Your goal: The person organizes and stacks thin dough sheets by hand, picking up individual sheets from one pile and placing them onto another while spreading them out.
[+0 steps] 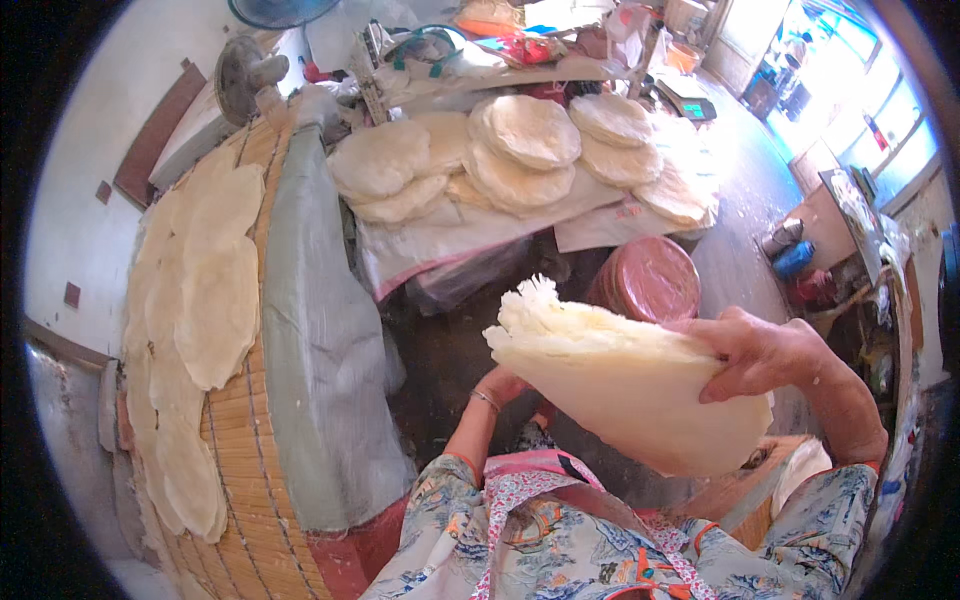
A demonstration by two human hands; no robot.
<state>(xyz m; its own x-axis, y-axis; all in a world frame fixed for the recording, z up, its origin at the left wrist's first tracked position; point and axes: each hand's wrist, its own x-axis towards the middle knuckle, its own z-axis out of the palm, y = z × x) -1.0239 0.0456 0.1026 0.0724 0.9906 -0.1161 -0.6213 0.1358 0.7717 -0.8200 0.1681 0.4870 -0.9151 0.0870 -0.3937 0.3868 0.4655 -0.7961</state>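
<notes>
In front of my body, a thick folded stack of thin, pale dough-like sheets (630, 390) is held up at a tilt. Its left end shows many layers with ragged, frilled edges. My right hand (750, 356) grips the upper right edge, with the thumb across the near face and the fingers on the far side. My left hand (506, 386) is at the lower left of the stack and appears to support it from beneath; its fingers are mostly hidden behind the sheets.
Thin round sheets (221, 307) overlap on a bamboo slat mat (259, 465) to my left. Ahead, piles of round sheets (529, 135) rest on a cloth-covered table (465, 247). A pink covered round container (660, 277) stands beyond the stack. A fan (240, 79) and a scale (690, 105) stand farther back.
</notes>
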